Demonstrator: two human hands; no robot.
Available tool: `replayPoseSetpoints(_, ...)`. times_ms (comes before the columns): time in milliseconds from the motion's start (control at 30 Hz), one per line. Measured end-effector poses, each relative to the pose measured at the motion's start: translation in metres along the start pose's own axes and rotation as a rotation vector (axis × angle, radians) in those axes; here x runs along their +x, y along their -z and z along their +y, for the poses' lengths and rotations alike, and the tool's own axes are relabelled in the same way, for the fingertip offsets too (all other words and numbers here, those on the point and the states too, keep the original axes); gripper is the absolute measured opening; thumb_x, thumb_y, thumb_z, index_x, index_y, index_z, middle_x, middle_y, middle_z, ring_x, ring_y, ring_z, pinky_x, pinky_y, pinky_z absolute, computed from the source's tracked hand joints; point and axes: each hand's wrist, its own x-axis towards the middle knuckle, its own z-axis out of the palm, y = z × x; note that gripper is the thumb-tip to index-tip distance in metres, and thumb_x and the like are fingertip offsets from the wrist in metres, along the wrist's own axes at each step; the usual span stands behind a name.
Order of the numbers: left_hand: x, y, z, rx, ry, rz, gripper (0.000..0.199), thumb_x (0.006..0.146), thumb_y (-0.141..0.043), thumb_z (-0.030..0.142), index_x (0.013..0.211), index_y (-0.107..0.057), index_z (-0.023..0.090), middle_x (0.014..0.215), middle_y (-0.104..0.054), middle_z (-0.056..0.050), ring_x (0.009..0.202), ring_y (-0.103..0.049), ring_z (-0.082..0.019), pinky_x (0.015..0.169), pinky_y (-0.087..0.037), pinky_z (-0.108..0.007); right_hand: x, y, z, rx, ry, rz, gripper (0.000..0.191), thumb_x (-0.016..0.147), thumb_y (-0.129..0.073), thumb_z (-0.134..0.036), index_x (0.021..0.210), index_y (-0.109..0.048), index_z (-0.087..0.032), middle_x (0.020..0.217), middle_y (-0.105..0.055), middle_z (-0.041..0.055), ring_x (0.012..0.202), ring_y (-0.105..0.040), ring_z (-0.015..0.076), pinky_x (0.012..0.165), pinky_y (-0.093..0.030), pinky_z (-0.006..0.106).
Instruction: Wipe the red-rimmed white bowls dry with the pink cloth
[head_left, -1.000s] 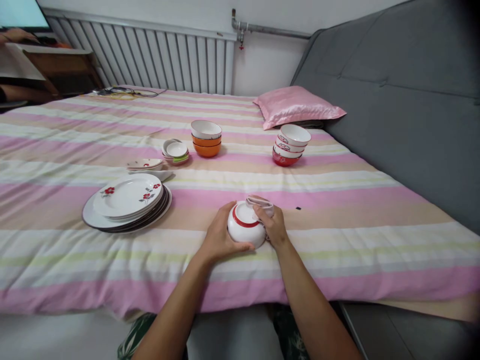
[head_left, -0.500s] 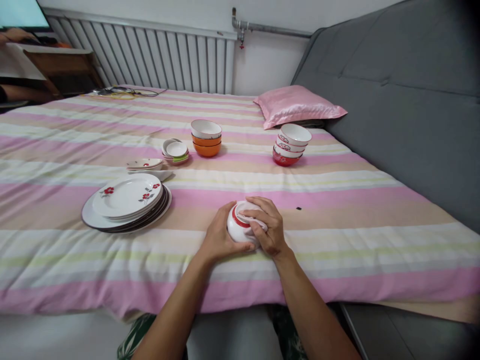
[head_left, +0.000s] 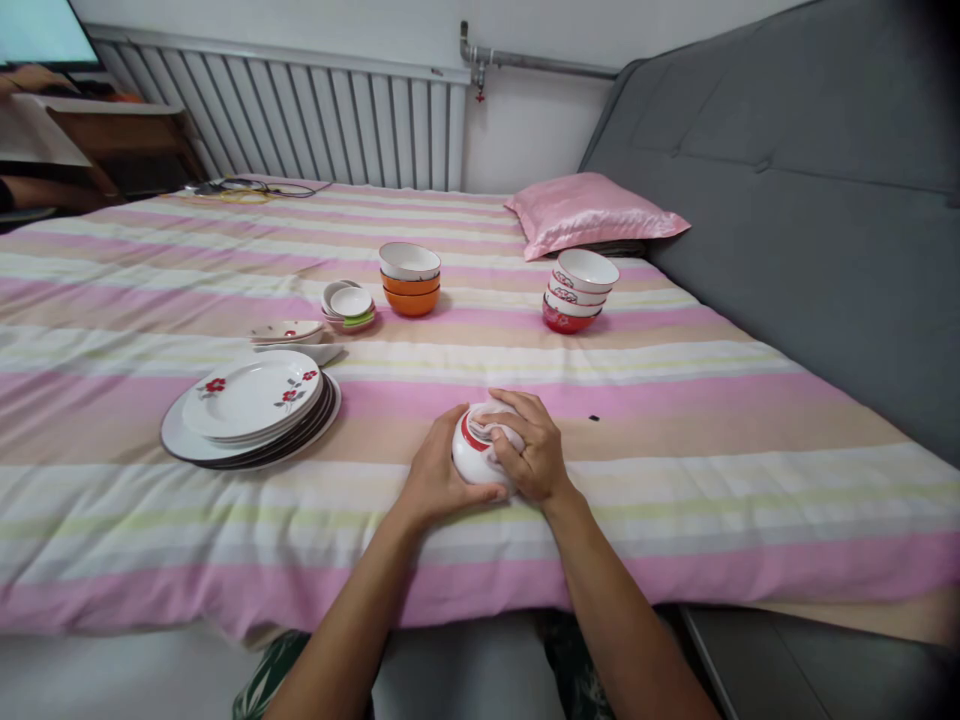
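Observation:
A white bowl [head_left: 471, 464] with a red band sits on the bed near its front edge; it appears to be upside down. My left hand [head_left: 433, 472] is closed around the bowl's left side, thumb along the near side. Bunched under the fingers of my right hand [head_left: 540, 455] is a whitish cloth [head_left: 489, 414], pressed against the top of the bowl. The right hand covers much of the bowl's right side. To the left lies a stack of plates [head_left: 259, 392], the upper ones with red flowers.
Farther back stand small dishes [head_left: 350, 303], orange bowls [head_left: 411, 303], and another bowl stack [head_left: 577, 296]. Shallow dishes [head_left: 289, 333] lie behind the plates. A pink pillow [head_left: 596, 212] rests by the grey headboard [head_left: 795, 200]. Cables [head_left: 255, 187] lie at the far edge. Another person's hand [head_left: 37, 78] shows far left.
My right hand and the cloth have shifted slightly on the bowl, the fingers turning a little. My left hand keeps its hold. The whole view has moved very slightly.

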Motion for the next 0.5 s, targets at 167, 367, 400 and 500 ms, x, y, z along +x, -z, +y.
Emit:
replayPoseSetpoints(167, 0.0002, -0.0003, -0.0005, 0.001, -0.006, 0.002, 0.106, 0.051, -0.085, 0.054, 0.138, -0.036, 0.017, 0.135, -0.051, -0.018, 0.122, -0.053, -0.036, 0.103, -0.044, -0.052, 0.0023, -0.0007, 0.0012, -0.043, -0.066, -0.011, 0.029, 0.086, -0.05, -0.032, 0.099, -0.075, -0.026, 0.12, -0.066, 0.0066, 0.114, -0.055, 0.0263, 0.099, -0.046, 0.046)
replayPoseSetpoints(367, 0.0014, -0.0003, -0.0009, 0.02, 0.003, 0.001, 0.107, 0.051, -0.084, 0.056, 0.138, -0.036, 0.017, 0.136, -0.051, -0.018, 0.124, -0.052, -0.036, 0.105, -0.042, -0.051, 0.0005, -0.0048, 0.0005, -0.075, -0.128, 0.049, 0.03, 0.086, -0.048, -0.03, 0.097, -0.075, -0.023, 0.115, -0.069, 0.0078, 0.111, -0.058, 0.0264, 0.098, -0.046, 0.044)
replayPoseSetpoints(400, 0.0014, -0.0003, -0.001, 0.025, 0.002, 0.002, 0.107, 0.051, -0.084, 0.057, 0.137, -0.036, 0.017, 0.135, -0.051, -0.018, 0.124, -0.052, -0.037, 0.105, -0.043, -0.051, 0.0002, -0.0054, 0.0003, -0.081, -0.133, 0.066, 0.03, 0.085, -0.048, -0.03, 0.096, -0.075, -0.022, 0.115, -0.069, 0.0085, 0.11, -0.058, 0.0264, 0.097, -0.046, 0.043)
replayPoseSetpoints(500, 0.0013, -0.0004, -0.0016, 0.036, -0.001, 0.003, 0.107, 0.051, -0.083, 0.058, 0.137, -0.036, 0.016, 0.135, -0.051, -0.019, 0.123, -0.053, -0.037, 0.104, -0.043, -0.052, -0.0006, -0.007, -0.0008, -0.086, -0.129, 0.135, 0.028, 0.084, -0.048, -0.028, 0.089, -0.075, -0.021, 0.11, -0.07, 0.0092, 0.105, -0.06, 0.0263, 0.093, -0.048, 0.043)
